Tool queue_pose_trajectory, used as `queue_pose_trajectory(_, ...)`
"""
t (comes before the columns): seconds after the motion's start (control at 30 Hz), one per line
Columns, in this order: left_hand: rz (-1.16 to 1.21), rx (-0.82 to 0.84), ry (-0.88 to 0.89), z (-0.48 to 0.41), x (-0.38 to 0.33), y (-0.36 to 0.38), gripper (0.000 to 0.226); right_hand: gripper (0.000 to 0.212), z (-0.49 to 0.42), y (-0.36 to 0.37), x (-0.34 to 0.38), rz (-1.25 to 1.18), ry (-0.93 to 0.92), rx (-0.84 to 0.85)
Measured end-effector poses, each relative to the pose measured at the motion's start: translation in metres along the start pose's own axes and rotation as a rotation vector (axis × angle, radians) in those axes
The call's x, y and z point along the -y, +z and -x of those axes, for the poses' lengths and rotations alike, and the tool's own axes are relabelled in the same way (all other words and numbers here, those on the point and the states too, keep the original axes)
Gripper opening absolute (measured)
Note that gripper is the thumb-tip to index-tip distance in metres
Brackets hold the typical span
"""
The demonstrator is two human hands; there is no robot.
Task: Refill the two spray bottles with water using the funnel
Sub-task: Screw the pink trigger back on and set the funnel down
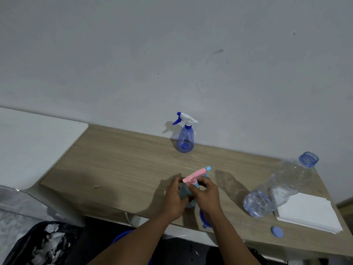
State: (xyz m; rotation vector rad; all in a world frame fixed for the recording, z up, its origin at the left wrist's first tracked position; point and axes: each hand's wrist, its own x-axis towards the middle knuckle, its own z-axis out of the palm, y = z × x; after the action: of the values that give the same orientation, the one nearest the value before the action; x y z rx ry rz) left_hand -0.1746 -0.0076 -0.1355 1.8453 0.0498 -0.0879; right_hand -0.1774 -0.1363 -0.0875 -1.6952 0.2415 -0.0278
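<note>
The left hand (174, 197) grips the pink spray bottle (195, 176) steady so the right hand (207, 195), pinching its top, can twist it, I think.

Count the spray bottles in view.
2. The blue spray bottle stands by the wall; the pink-topped spray bottle is gripped by the left hand and right hand. None seems hidden.

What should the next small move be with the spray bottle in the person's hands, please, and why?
Probably twist the pink spray head off: the left hand grips the teal bottle, the right hand pinches its collar, and the funnel cannot go in while the head is on.
</note>
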Motion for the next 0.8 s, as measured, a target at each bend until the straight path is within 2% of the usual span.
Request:
queue_pose_trajectory(0.13, 0.000, -0.005, -0.011, 0.000, -0.002, 0.000, 0.058, 0.028, 0.000, 0.008, 0.003, -0.043, 0.040, -0.074)
queue_pose_trajectory(0.3, -0.060, -0.006, -0.035, 0.000, 0.000, 0.001, 0.064, 0.023, 0.000, -0.002, 0.002, 0.106, -0.083, 0.023)
queue_pose_trajectory(0.5, -0.080, -0.066, -0.006, 0.001, 0.003, 0.010, 0.062, 0.022, 0.002, 0.010, 0.009, 0.102, -0.063, -0.137)
queue_pose_trajectory(0.6, -0.063, -0.084, 0.020, 0.002, 0.000, 0.013, 0.058, 0.023, 0.001, 0.011, 0.007, 0.124, -0.053, -0.153)
queue_pose_trajectory(0.73, -0.010, -0.058, 0.035, 0.008, 0.000, 0.009, 0.066, 0.032, 0.002, 0.003, 0.006, 0.081, -0.027, -0.125)
queue_pose_trajectory(0.8, -0.018, 0.006, 0.034, 0.017, 0.003, 0.001, 0.069, 0.046, 0.004, -0.001, 0.005, 0.058, -0.035, -0.149)
